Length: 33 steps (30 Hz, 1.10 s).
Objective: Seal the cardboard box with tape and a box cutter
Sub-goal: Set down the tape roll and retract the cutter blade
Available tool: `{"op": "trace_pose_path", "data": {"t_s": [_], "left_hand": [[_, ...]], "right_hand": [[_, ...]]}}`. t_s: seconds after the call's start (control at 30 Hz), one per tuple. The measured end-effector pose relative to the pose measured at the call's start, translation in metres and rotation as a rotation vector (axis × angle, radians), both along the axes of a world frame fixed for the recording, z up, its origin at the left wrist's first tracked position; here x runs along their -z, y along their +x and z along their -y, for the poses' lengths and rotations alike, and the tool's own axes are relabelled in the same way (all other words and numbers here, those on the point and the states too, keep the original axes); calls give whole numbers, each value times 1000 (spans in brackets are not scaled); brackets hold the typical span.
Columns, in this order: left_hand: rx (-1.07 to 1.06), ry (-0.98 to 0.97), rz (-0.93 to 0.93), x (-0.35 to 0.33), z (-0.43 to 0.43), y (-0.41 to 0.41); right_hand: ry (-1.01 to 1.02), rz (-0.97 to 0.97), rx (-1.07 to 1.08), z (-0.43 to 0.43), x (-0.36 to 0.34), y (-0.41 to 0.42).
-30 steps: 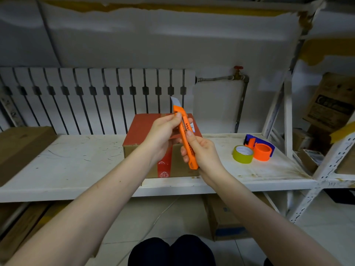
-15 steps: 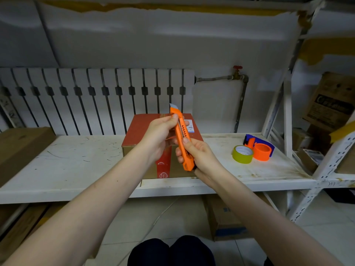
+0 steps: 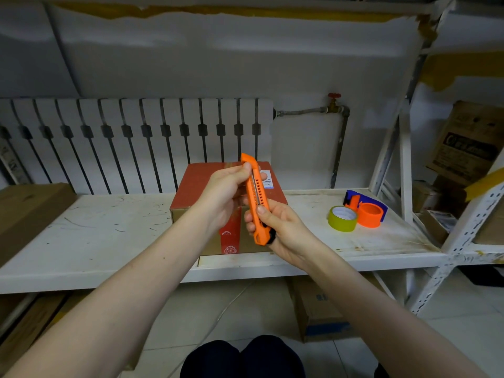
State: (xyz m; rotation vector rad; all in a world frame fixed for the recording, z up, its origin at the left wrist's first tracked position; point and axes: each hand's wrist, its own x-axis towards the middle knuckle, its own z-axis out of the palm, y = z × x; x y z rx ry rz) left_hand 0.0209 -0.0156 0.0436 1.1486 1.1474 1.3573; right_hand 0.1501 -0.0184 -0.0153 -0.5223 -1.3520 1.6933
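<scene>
A scuffed white shelf (image 3: 90, 236) is running in front of a white radiator (image 3: 131, 143), and on it the cardboard box (image 3: 196, 192) is sitting with its red top facing up and a red strip running down its near side. Above the box, both hands are holding the orange box cutter (image 3: 257, 203) nearly upright, its tip tilting slightly away and to the left. No blade is showing beyond the tip. The right hand (image 3: 283, 227) is wrapping around the lower end of the cutter, thumb pressing on its face, fingers closed on the handle. The left hand (image 3: 226, 192) is pinching the upper part of the cutter, its fingers (image 3: 246, 167) closing on the body just below the tip.

To the right on the same shelf, well apart from the box, a yellow-green tape roll (image 3: 342, 218) is lying flat, touching an orange tape dispenser (image 3: 368, 211) with a blue back. Farther right, more cartons (image 3: 469, 143) are standing on a white metal rack (image 3: 463, 236). On the left end of the shelf a flat brown carton (image 3: 27, 208) is resting. Below the shelf another box (image 3: 319, 306) is standing on the tiled floor, and the person's dark knees (image 3: 242, 358) are showing at the bottom edge.
</scene>
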Motion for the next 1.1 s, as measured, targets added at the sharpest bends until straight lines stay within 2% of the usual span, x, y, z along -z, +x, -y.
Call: {"op": "trace_pose_path", "data": {"t_s": [0.1,0.23,0.33,0.9,1.1], "left_hand": [[-4,-2,24,1,0,1],[-35,10,82,1,-2,2],[-55,13,106,1,-3,4],[-51,-39,163,10,-17,1],[-72,-44,121,13,-29,8]], "right_hand": [[-15,19,58,3,0,-1],[5,259,235,9,-1,0],[57,312,264,9,-1,1],[86,282,162,-1,8,5],[61,241,228,-9,11,4]]}}
